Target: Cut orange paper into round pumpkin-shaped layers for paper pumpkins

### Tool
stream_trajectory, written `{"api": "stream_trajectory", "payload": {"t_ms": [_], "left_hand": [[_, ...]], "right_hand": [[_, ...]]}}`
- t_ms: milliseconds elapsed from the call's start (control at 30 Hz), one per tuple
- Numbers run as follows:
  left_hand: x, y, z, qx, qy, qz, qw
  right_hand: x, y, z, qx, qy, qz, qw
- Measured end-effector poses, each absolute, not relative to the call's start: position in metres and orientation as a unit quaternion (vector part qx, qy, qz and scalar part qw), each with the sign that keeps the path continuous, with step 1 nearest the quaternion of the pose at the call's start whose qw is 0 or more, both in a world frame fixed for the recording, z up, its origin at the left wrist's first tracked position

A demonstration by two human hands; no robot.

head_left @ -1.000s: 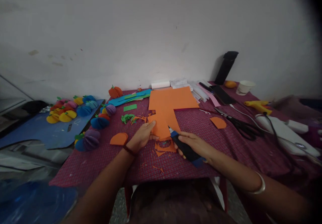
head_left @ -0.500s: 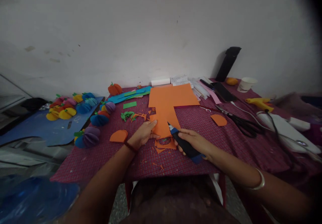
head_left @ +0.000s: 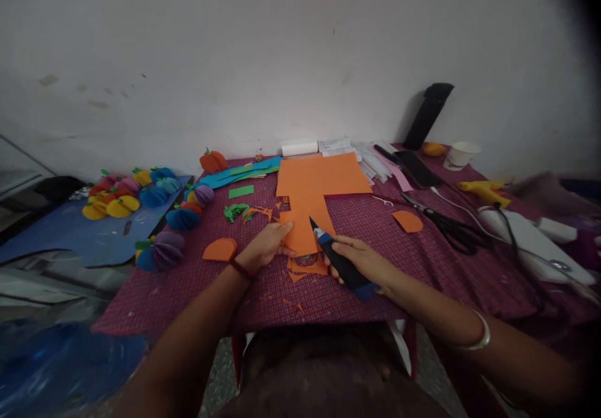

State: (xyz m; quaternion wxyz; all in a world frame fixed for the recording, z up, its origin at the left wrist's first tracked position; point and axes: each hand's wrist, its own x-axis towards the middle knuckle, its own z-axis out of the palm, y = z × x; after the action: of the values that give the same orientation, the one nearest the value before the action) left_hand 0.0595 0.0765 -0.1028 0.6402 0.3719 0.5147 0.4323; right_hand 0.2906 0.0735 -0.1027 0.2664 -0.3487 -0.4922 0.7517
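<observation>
My left hand (head_left: 271, 246) pinches the left edge of a small orange paper piece (head_left: 299, 235) between thumb and fingers. In my right hand (head_left: 359, 258) is a thick black-and-blue cutting tool (head_left: 344, 266), its dark pointed tip aimed away from me over the orange paper. I cannot tell whether it is a knife or closed snips. Behind lies a larger orange sheet (head_left: 323, 174), partly beneath the held piece. Orange offcuts (head_left: 307, 268) lie just below. A rounded orange cutout (head_left: 220, 249) rests left of my left hand, another cutout (head_left: 407, 221) to the right.
Colourful paper pumpkins (head_left: 162, 252) stand at the left, with more on a blue board. Green scraps (head_left: 236, 212) and blue-green strips (head_left: 244, 171) lie nearby. To the right are black scissors (head_left: 453, 227), a yellow glue gun (head_left: 484, 191), a paper cup (head_left: 462, 155) and cables.
The cutting tool's tip has shifted slightly up and left over the orange paper. My left hand keeps its pinch in nearly the same place. The view has tilted a little.
</observation>
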Motion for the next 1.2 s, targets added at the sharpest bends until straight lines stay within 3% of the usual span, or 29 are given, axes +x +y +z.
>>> {"api": "stream_trajectory", "payload": {"t_ms": [933,1133,1200], "left_hand": [[0.065,0.073,-0.104,0.405,0.516,0.404,0.638],[0.055,0.077,-0.105,0.389,0.518,0.425,0.633],[0.052,0.077,-0.105,0.391,0.502,0.427,0.643]], "right_hand": [[0.29,0.075,-0.103,-0.342,-0.464,0.768,0.28],[0.301,0.087,-0.092,-0.394,-0.485,0.672,0.396],[0.315,0.103,-0.09,-0.417,-0.57,0.602,0.373]]}}
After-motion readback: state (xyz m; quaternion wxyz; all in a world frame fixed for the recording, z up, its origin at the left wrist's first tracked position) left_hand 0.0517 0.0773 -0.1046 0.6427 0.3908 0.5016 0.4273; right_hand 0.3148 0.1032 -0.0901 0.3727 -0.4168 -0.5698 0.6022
